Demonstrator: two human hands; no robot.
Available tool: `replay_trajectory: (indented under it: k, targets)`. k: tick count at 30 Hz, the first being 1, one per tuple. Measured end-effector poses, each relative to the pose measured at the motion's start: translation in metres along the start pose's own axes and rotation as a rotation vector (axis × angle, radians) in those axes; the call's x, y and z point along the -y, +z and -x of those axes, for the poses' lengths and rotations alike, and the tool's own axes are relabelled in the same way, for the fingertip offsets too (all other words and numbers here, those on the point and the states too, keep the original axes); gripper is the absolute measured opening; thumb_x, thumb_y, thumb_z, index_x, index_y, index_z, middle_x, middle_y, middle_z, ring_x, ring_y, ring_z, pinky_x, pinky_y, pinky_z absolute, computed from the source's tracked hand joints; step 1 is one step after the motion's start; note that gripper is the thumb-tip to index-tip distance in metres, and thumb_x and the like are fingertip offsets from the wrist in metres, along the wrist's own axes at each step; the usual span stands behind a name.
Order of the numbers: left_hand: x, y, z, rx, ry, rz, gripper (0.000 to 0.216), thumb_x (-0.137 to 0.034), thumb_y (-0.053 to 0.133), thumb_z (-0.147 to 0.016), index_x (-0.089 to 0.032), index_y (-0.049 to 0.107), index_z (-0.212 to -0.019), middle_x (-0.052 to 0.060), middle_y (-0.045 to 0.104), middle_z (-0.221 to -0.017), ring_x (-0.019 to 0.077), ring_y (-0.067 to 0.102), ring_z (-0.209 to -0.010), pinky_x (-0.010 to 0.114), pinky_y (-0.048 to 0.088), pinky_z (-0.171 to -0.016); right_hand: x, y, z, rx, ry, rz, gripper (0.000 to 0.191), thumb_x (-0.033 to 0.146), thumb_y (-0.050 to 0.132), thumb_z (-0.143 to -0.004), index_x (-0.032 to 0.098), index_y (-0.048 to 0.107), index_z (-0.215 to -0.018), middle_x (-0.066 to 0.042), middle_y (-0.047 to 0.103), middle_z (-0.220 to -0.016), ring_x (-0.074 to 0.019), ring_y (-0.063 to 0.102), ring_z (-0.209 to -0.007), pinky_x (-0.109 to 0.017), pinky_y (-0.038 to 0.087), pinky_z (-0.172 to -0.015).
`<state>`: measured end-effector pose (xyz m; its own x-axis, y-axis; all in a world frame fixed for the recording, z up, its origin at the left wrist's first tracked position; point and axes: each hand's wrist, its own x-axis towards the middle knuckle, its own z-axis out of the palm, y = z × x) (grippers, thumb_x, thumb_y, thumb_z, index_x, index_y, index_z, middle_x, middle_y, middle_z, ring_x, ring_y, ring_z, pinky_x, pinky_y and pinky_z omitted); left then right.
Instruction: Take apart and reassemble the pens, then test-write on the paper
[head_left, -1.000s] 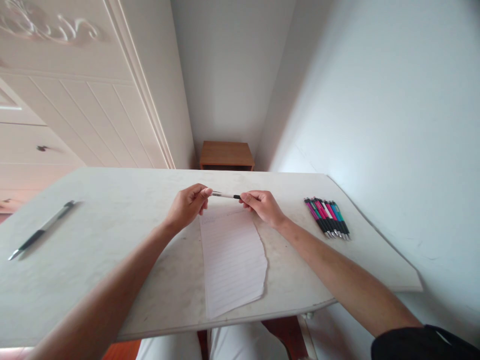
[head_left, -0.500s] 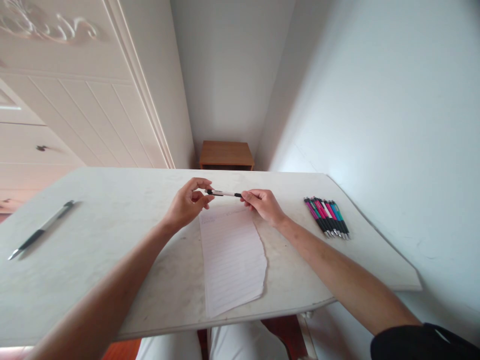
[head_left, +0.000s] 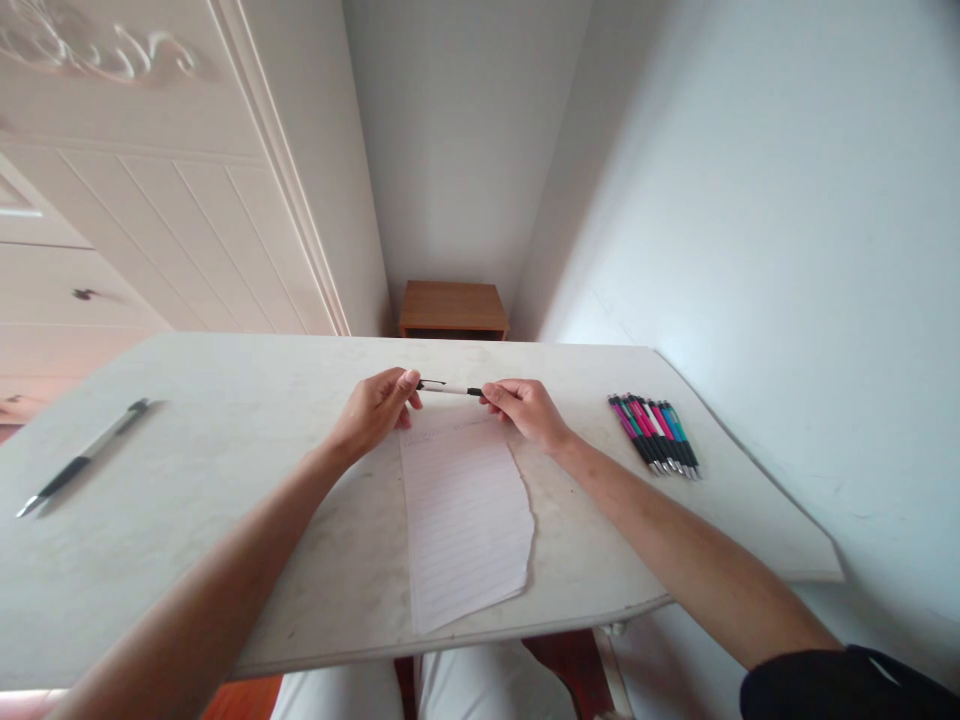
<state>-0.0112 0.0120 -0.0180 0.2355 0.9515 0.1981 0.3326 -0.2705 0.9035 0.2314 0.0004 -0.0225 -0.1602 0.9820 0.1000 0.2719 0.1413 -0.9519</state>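
A thin white pen with black ends (head_left: 450, 389) is held level above the far end of a torn lined sheet (head_left: 463, 520). My left hand (head_left: 375, 410) pinches the pen's left end between thumb and fingertips. My right hand (head_left: 525, 408) grips its right, black end with the fingers curled round it. Both hands hover just over the white table (head_left: 225, 480), near its middle.
A row of several pink, teal and white pens (head_left: 656, 435) lies to the right of my right hand. A single silver and black pen (head_left: 82, 458) lies at the far left. A white wardrobe (head_left: 150, 180) stands left, a small brown cabinet (head_left: 453, 308) behind the table, a wall on the right.
My left fingers opened off the pen's left end half a second ago and have closed on it again. The right hand and the pen stay almost where they were.
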Motion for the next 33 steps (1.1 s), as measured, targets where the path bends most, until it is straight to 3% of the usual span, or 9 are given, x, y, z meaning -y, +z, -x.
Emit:
replay_trajectory:
  k: [2, 4, 8, 13, 18, 21, 23, 27, 33]
  targets:
    - [0.0016, 0.0004, -0.0002, -0.009, 0.026, 0.043, 0.049, -0.058, 0.063, -0.081, -0.015, 0.062, -0.104, 0.006, 0.069, -0.086, 0.0125, 0.061, -0.053, 0.024, 0.047, -0.05, 0.0002, -0.0009, -0.0002, -0.013, -0.005, 0.014, 0.052, 0.065, 0.062, -0.077, 0.014, 0.071, -0.072, -0.003, 0.062, -0.062, -0.0116, 0.051, -0.054, -0.025, 0.041, -0.054]
    - [0.0012, 0.0, -0.0001, -0.025, 0.042, 0.04, 0.053, -0.052, 0.074, -0.073, -0.017, 0.061, -0.111, 0.004, 0.068, -0.084, 0.0134, 0.062, -0.055, 0.024, 0.048, -0.051, 0.001, -0.0015, -0.0003, -0.017, -0.002, 0.017, 0.052, 0.065, 0.062, -0.077, 0.014, 0.071, -0.073, -0.003, 0.062, -0.062, -0.0115, 0.051, -0.054, -0.025, 0.041, -0.054]
    - [-0.0046, -0.0022, 0.0001, -0.032, 0.053, -0.074, 0.034, -0.049, 0.067, -0.079, -0.016, 0.069, -0.09, 0.0, 0.062, -0.061, 0.0118, 0.057, -0.05, 0.022, 0.044, -0.05, 0.0034, -0.0012, 0.0003, -0.003, -0.001, 0.013, 0.053, 0.066, 0.062, -0.077, 0.014, 0.071, -0.073, -0.003, 0.062, -0.063, -0.0117, 0.052, -0.054, -0.025, 0.043, -0.055]
    - [-0.0066, -0.0029, 0.0008, -0.007, 0.039, -0.134, 0.05, -0.058, 0.048, -0.09, -0.016, 0.06, -0.064, -0.001, 0.055, -0.051, 0.0107, 0.052, -0.046, 0.021, 0.04, -0.047, 0.0043, -0.0005, 0.0004, 0.004, -0.019, 0.012, 0.054, 0.067, 0.062, -0.076, 0.014, 0.072, -0.074, -0.004, 0.063, -0.064, -0.012, 0.052, -0.055, -0.025, 0.044, -0.056]
    - [-0.0007, -0.0035, 0.0014, -0.015, -0.008, -0.066, 0.055, -0.062, 0.044, -0.091, -0.015, 0.06, -0.068, 0.001, 0.057, -0.055, 0.0111, 0.052, -0.046, 0.022, 0.041, -0.046, 0.0022, -0.0007, 0.0002, 0.013, -0.015, 0.008, 0.054, 0.067, 0.062, -0.076, 0.014, 0.072, -0.074, -0.004, 0.063, -0.064, -0.0122, 0.052, -0.056, -0.025, 0.044, -0.056]
    - [-0.0004, -0.0039, 0.0012, -0.037, 0.031, 0.035, 0.043, -0.056, 0.065, -0.081, -0.016, 0.063, -0.095, 0.004, 0.067, -0.08, 0.0116, 0.058, -0.052, 0.022, 0.043, -0.047, 0.0021, -0.001, 0.0001, -0.008, -0.001, 0.014, 0.052, 0.066, 0.062, -0.077, 0.014, 0.072, -0.073, -0.003, 0.063, -0.063, -0.0121, 0.052, -0.055, -0.025, 0.043, -0.055]
    - [-0.0007, -0.0037, 0.0006, -0.06, 0.048, 0.059, 0.05, -0.05, 0.076, -0.071, -0.018, 0.061, -0.105, 0.005, 0.068, -0.088, 0.0123, 0.06, -0.055, 0.023, 0.045, -0.048, 0.0024, -0.0013, -0.0002, -0.02, 0.006, 0.01, 0.052, 0.065, 0.062, -0.077, 0.014, 0.072, -0.073, -0.003, 0.063, -0.063, -0.0119, 0.052, -0.054, -0.025, 0.043, -0.055]
    - [-0.0016, -0.0032, -0.0012, -0.045, 0.025, -0.022, 0.036, -0.047, 0.073, -0.074, -0.016, 0.067, -0.091, -0.001, 0.061, -0.058, 0.0131, 0.057, -0.05, 0.023, 0.044, -0.049, 0.0019, -0.0018, -0.0008, -0.015, 0.019, -0.003, 0.052, 0.065, 0.063, -0.076, 0.014, 0.071, -0.073, -0.003, 0.063, -0.064, -0.0116, 0.052, -0.055, -0.025, 0.043, -0.055]
    - [-0.0061, -0.0038, -0.0004, -0.026, 0.045, -0.068, 0.036, -0.052, 0.06, -0.084, -0.016, 0.064, -0.079, -0.001, 0.058, -0.06, 0.0113, 0.054, -0.048, 0.023, 0.044, -0.049, 0.0, -0.0011, -0.0009, -0.003, 0.009, 0.001, 0.051, 0.064, 0.063, -0.077, 0.013, 0.072, -0.074, -0.003, 0.062, -0.063, -0.0111, 0.051, -0.055, -0.024, 0.041, -0.055]
